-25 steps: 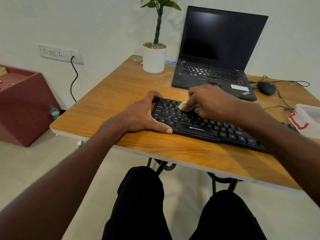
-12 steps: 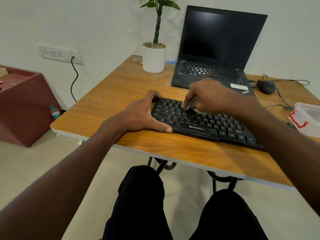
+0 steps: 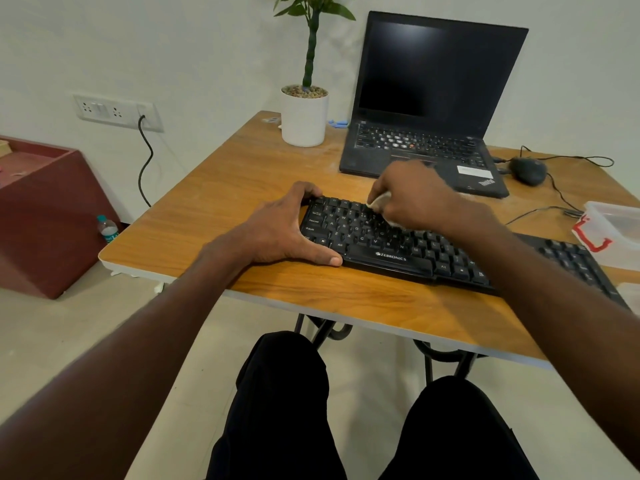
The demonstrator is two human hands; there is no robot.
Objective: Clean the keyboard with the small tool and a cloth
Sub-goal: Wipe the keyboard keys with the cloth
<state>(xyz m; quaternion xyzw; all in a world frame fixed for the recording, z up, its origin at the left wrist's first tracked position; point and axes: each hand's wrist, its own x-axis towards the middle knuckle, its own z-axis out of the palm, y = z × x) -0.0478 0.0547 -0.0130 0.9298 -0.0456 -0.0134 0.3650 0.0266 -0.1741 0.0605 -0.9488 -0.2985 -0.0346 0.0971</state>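
1. Fingers of the right hand curl around a pale cloth, bunched and pressed onto the upper key rows.
2. Left hand clasps the left end of the keyboard, thumb along the front edge, fingers hooked over the back corner.
3. That black keyboard lies near the front edge of the wooden table, angled slightly.
4. Behind it, an open laptop with a dark screen; a white plant pot just to its left.
5. To the right sit a black mouse and a clear plastic box.
6. Whether a small tool is in view, I cannot tell.
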